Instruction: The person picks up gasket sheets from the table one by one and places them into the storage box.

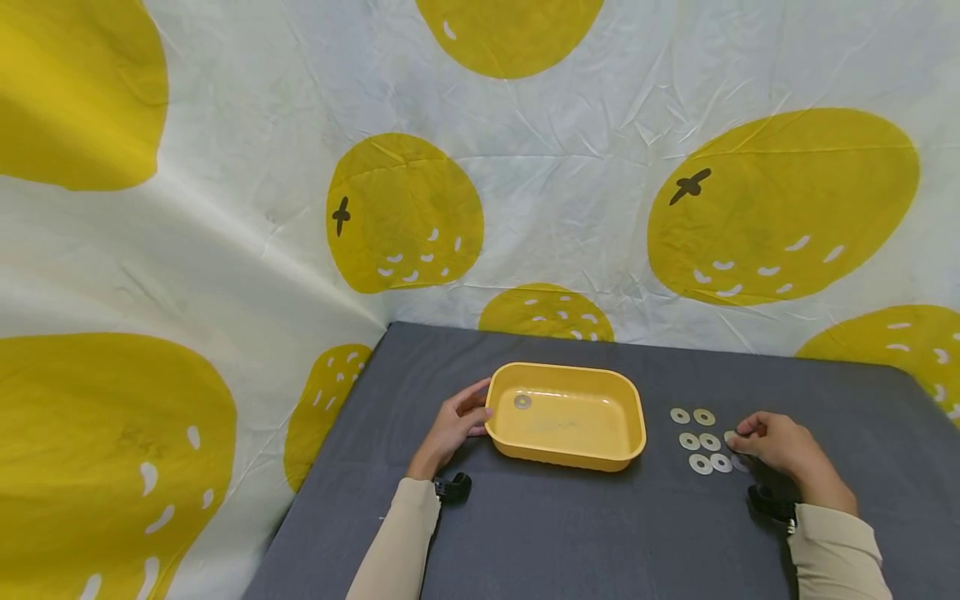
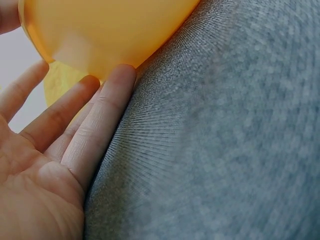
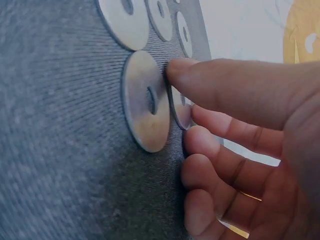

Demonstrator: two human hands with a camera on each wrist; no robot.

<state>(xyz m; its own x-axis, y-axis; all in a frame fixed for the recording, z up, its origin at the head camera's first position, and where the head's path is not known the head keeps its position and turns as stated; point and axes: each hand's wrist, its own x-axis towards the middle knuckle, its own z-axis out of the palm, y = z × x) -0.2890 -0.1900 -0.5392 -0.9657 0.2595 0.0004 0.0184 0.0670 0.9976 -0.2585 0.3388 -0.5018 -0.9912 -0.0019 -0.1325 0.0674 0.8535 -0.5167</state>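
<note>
On the grey table, head view: a yellow plastic tray (image 1: pixel 567 414) stands on the grey cloth-covered table (image 1: pixel 600 533), with one metal washer (image 1: pixel 522 402) lying inside near its left end.
Left hand, head view: the left hand (image 1: pixel 455 427) rests on the table against the tray's left end, fingers loosely extended and touching the wall, gripping nothing.
Right hand, head view: the right hand (image 1: pixel 780 444) sits well to the right of the tray, fingers curled down over the right edge of a group of washers (image 1: pixel 703 440) laid in rows.
Backdrop, head view: a white cloth with yellow fruit shapes (image 1: pixel 405 212) hangs behind.
Left wrist view: straight fingers (image 2: pixel 102 117) lie along the table, their tips touching the tray's underside (image 2: pixel 107 30).
Right wrist view: the thumb (image 3: pixel 220 82) tip presses the edge of a flat washer (image 3: pixel 145 100); a second washer (image 3: pixel 181 110) is pinched between thumb and curled fingers (image 3: pixel 225 130). More washers (image 3: pixel 125 20) lie beyond.
</note>
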